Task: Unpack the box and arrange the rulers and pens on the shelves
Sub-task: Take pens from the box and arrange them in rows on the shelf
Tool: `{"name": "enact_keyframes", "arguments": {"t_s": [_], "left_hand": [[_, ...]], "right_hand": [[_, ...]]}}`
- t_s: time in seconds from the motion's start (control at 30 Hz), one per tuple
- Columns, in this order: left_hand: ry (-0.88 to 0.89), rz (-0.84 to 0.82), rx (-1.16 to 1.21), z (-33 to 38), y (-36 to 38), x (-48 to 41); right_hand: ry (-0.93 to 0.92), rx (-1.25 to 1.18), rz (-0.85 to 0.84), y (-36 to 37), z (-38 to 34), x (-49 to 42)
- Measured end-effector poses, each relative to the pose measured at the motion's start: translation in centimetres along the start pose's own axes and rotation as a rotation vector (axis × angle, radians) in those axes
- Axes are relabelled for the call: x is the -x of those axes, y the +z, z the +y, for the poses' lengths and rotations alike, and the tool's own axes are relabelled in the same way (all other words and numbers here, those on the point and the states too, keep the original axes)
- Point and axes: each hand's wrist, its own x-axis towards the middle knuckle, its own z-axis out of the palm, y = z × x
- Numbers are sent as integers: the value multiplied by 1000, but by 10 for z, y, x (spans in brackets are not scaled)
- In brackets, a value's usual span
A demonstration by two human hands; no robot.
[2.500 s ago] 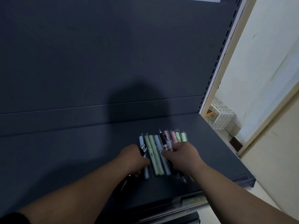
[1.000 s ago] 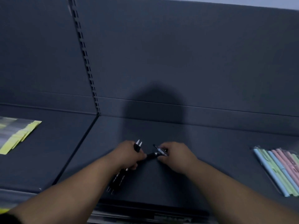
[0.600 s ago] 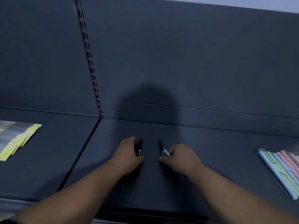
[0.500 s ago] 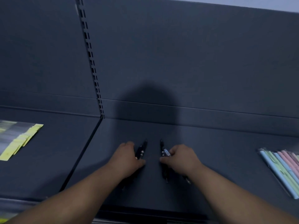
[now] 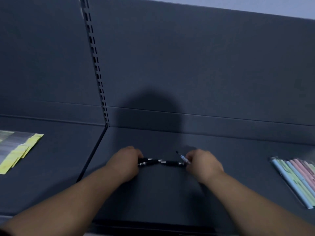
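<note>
The black pens (image 5: 167,163) are slim and dark, with silver bands and rubbery barrels. They sit in two small bunches held end to end, low over the middle of the dark grey shelf (image 5: 153,193); whether they touch it cannot be told. The left hand (image 5: 126,162) closes its grip round one bunch. The right hand (image 5: 202,162) pinches the other, and one pen with a white label tilts up from it. A row of pastel pens (image 5: 296,178) lies well apart on the right. On the neighbouring shelf, past a slotted post (image 5: 97,65), lie blurred yellow strips (image 5: 18,152). A shadow (image 5: 150,113) falls on the back panel.
</note>
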Motion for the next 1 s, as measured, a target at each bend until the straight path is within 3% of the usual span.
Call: {"name": "enact_keyframes", "arguments": {"t_s": [0.1, 0.27, 0.4, 0.47, 0.53, 0.7, 1.0], "left_hand": [[149, -15, 48, -6, 4, -1], [259, -54, 155, -7, 12, 0], [170, 78, 305, -9, 14, 8], [37, 230, 356, -10, 17, 14], [-71, 210, 360, -8, 21, 20], [-94, 103, 328, -8, 20, 13], [-79, 192, 426, -10, 20, -4]], "right_hand": [[-94, 46, 76, 4, 8, -4], [-274, -112, 80, 23, 1, -7], [-122, -254, 180, 26, -3, -4], [18, -273, 84, 24, -7, -2], [60, -252, -15, 25, -17, -1], [12, -240, -44, 27, -45, -3], [-149, -410, -84, 38, -66, -8]]}}
